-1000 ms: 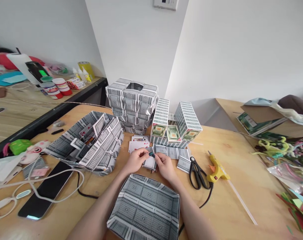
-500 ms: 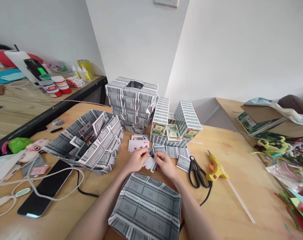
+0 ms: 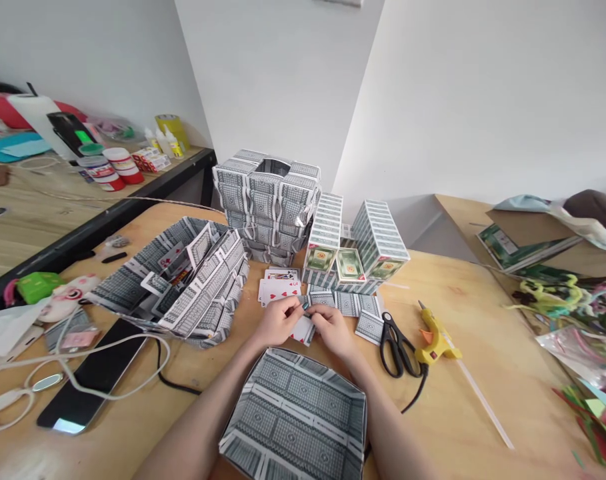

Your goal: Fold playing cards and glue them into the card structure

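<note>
Card (image 3: 301, 330) in work now: which step, d'you reckon?

Prob. a fold or crease, my guess. L hand (image 3: 279, 320) & R hand (image 3: 333, 328) meet at its far end. Red hearts show on the near part; far end's hidden behind fingers.

State of fingers?

Both hands narrow: thumb & index tips drawn tog. at the card, nearly meeting. Exact grip too small to make out. Can't tell if card's off the table (image 3: 493, 320) or resting on it.

Position?

Betw. the hands, just beyond the box (image 3: 293, 407). Face-up pile (image 3: 281, 291) just past L hand. Back-up row (image 3: 347, 305) just past R hand; those look squarish, so poss. folded pcs.

Tools?

Scissors (image 3: 399, 347) to right of R hand, glue gun (image 3: 435, 343) just beside, nozzle pointing away from wearer. Neither touched.

And next move calls for?

If it's a fold, as I judge: edges lined up, thumbs steady, even pressure along the crease, then a sharp press flat. Thin stock, so risk = skewed crease or card slipping out from under one thumb. No call for scissors or gun at this pt, I'd say.
</note>
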